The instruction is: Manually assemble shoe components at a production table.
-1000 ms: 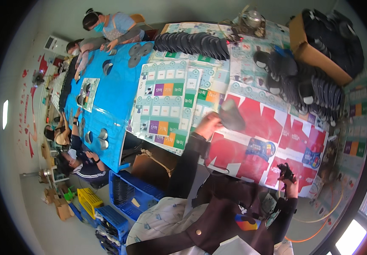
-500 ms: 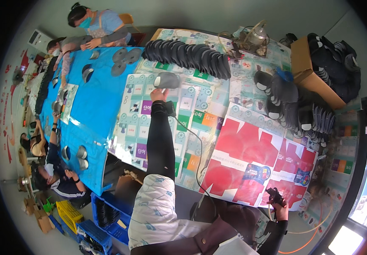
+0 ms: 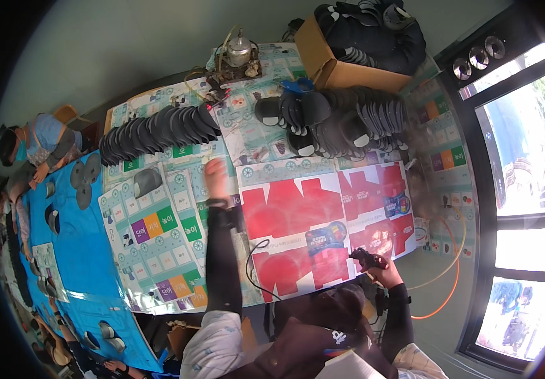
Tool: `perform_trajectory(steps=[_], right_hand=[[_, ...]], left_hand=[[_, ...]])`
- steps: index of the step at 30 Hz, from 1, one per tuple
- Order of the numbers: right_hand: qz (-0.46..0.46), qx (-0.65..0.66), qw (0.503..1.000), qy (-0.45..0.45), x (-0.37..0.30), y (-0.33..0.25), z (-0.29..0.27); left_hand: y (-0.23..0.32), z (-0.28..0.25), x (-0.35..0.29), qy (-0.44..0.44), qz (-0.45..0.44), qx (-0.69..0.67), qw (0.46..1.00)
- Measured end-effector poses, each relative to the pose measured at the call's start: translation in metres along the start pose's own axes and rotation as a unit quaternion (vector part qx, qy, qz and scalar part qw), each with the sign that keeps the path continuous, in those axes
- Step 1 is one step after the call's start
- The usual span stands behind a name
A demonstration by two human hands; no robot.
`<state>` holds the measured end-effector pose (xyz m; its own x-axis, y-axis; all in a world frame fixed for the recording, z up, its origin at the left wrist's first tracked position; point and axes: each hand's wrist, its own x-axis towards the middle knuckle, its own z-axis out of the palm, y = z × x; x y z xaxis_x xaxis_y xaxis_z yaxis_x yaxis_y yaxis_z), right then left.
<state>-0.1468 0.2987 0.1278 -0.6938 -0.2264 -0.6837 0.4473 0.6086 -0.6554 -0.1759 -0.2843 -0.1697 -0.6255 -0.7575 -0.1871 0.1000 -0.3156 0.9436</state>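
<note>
My left hand reaches over the table, smeared by motion. Its fingers do not show clearly, and I see nothing in it. Left of it, a dark grey curved pad with a paler edge lies by itself on the patterned board. My right hand grips a black spray gun at the near right, above the front edge of the red-printed sheet. Beyond my left hand are a row of dark curved pads and, farther right, a heap of similar pads, some with pale patches.
An open cardboard box full of dark pads stands at the back right. A metal pot with hoses sits at the back. An orange hose hangs on the right. Co-workers sit around a blue-covered table at left.
My left hand has left the dark grey pad, which stays on the patterned board, and moved to its right. The view has turned right. My right hand still holds the spray gun.
</note>
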Motion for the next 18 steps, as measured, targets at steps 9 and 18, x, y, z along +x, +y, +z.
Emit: perform_trajectory(steps=[9, 18], right_hand=[[0.021, 0.077, 0.996, 0.026, -0.039, -0.005, -0.004], [0.029, 0.05, 0.996, 0.064, -0.057, 0.038, -0.022]], left_hand=[[0.064, 0.221, 0.087, -0.015, 0.07, 0.377, 0.923], [0.045, 0.302, 0.11, -0.015, -0.028, 0.514, 0.857]])
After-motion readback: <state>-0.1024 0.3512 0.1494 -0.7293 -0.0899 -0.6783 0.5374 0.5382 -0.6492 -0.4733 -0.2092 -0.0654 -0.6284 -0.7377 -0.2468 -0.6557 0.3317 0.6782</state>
